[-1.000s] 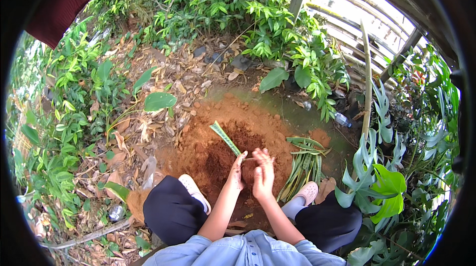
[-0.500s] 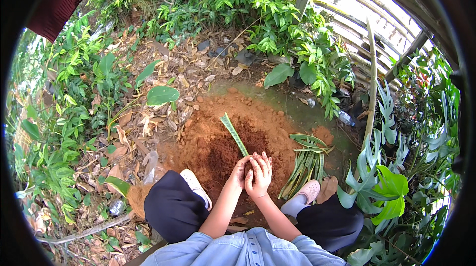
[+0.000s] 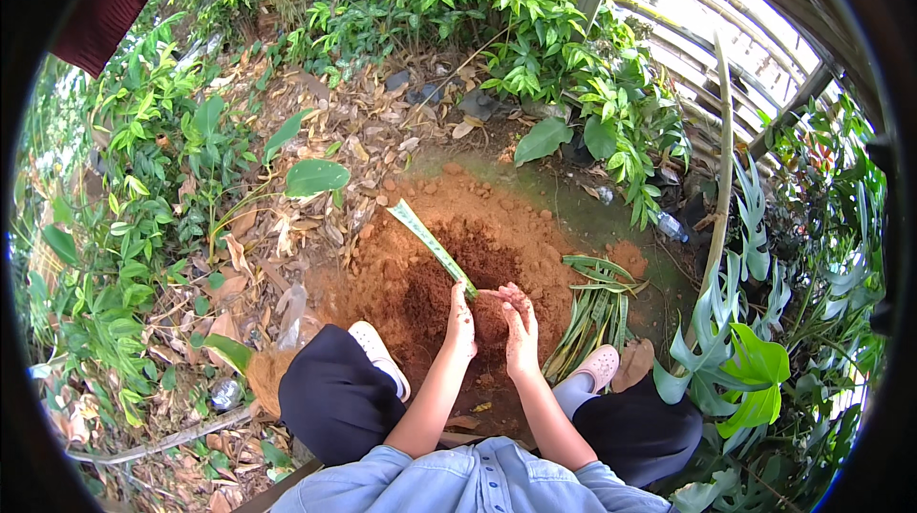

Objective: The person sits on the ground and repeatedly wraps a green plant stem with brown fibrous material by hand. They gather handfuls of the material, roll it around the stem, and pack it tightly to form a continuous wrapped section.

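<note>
A patterned green snake plant leaf (image 3: 432,244) leans up and to the left from a rounded clump of brown soil (image 3: 491,318) at its base. My left hand (image 3: 461,320) is cupped against the clump's left side, with its fingertips by the foot of the leaf. On the clump's right side is my right hand (image 3: 521,330), fingers curved and smudged with soil. Both hands are over a mound of loose orange-brown earth (image 3: 392,269), darker in its middle.
Cut striped leaves (image 3: 594,312) lie in a heap right of the mound, beside my pink clog (image 3: 600,367). A plastic bottle (image 3: 671,226) rests farther right. By my left knee is a fibrous brown ball (image 3: 267,381) with a green leaf. Bushes and a slatted fence (image 3: 688,45) border the ground.
My hands have moved apart from being pressed together, and the soil clump now shows between them. The leaf's tip has swung left and tilts more.
</note>
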{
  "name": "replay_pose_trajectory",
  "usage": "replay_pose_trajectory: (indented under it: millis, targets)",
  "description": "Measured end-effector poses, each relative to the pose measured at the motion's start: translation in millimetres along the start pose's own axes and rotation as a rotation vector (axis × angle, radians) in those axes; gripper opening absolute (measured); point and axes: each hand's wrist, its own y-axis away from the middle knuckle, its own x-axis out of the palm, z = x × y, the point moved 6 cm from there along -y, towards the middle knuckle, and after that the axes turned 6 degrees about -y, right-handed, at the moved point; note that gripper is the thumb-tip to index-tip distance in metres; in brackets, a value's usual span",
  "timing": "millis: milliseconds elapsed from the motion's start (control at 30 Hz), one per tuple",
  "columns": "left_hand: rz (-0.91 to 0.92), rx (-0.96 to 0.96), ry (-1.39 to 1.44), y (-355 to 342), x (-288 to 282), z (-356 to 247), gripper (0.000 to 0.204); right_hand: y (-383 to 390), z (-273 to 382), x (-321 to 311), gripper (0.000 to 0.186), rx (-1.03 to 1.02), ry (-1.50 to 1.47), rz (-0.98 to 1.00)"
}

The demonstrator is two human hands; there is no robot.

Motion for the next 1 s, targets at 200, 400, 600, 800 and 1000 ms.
replay_pose_trajectory:
  millis: [200,400,600,800,1000]
  targets:
    - [-0.057,0.279,-0.251,5,4,-20,0.053,3,-1,8,0.026,0.210,-0.120,0.039]
    - [-0.118,0.392,-0.419,6,1,-25,0.054,3,-1,15,0.028,0.225,-0.163,0.001]
    - [-0.150,0.391,-0.366,-1,-8,-19,0.051,2,-3,14,0.032,0.212,-0.198,0.014]
    - [-0.111,0.403,-0.387,0,-8,-18,0.046,3,-10,15,0.028,0.134,-0.166,0.023]
    - [-0.112,0.375,-0.334,-3,-9,-21,0.048,2,-9,16,0.022,0.255,-0.447,0.019]
